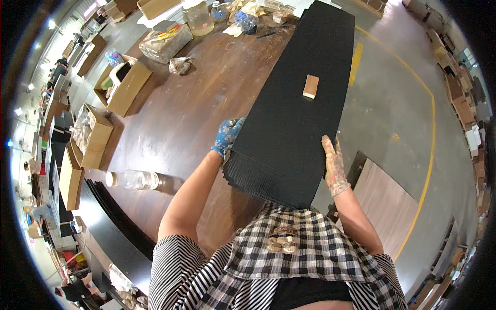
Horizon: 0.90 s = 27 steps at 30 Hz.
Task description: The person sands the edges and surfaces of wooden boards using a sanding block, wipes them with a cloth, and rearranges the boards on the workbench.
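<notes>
A tall stack of long black boards (289,119) lies in front of me, its near end against my checked apron (289,232). My left hand (227,136), in a blue flowered glove, closes on the stack's left edge close to the near corner; its fingertips are partly hidden. On the opposite edge, my right hand (335,166), in a pale stained glove, grips the side with its fingers pointing away from me. The board edges at the near end are slightly fanned out. A small brown block (310,87) with a pale end rests on the top board.
The brown tabletop (175,108) carries a clear jar (133,180) lying on its side, a wrapped bundle (165,42) and a large jar (198,18). Open cardboard boxes (124,88) line its left side. A wood-grain panel (382,199) is low at right, near a yellow floor line.
</notes>
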{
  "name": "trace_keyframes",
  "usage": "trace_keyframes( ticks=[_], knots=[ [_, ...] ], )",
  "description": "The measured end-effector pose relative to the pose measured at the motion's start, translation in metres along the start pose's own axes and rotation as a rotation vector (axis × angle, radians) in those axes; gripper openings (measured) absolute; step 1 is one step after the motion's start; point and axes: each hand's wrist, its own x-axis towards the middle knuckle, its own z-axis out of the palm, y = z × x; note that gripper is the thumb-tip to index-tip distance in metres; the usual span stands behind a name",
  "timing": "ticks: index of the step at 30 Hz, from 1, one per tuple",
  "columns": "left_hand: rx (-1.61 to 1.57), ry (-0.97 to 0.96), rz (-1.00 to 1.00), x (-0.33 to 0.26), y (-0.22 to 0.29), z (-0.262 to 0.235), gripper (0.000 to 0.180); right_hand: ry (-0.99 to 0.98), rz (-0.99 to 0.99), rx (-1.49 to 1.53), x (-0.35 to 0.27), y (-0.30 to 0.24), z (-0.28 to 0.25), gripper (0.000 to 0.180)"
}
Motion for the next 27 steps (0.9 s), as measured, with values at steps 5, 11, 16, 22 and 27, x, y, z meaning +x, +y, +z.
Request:
trace_keyframes(
  ticks=[5,11,16,22,27],
  knots=[
    [-0.264,-0.069,-0.062,-0.066,0.019,-0.044,0.033,-0.069,0.004,0.103,-0.041,0.019,-0.02,0.069],
    [0.587,0.349,0.364,-0.087,-0.029,-0.068,0.028,-0.133,-0.355,-0.146,-0.082,0.049,-0.042,0.073],
    [0.685,0.34,0.767,-0.105,-0.003,-0.044,0.036,0.031,-0.612,-0.736,-0.097,0.03,-0.031,0.053],
    [0.748,0.14,0.246,-0.127,0.029,-0.009,0.045,0.117,-0.606,-0.664,-0.098,0.048,-0.02,0.035],
    [0.829,0.174,0.219,-0.141,0.04,-0.007,0.041,0.166,-0.742,-0.786,-0.099,0.055,-0.022,0.031]
  ],
)
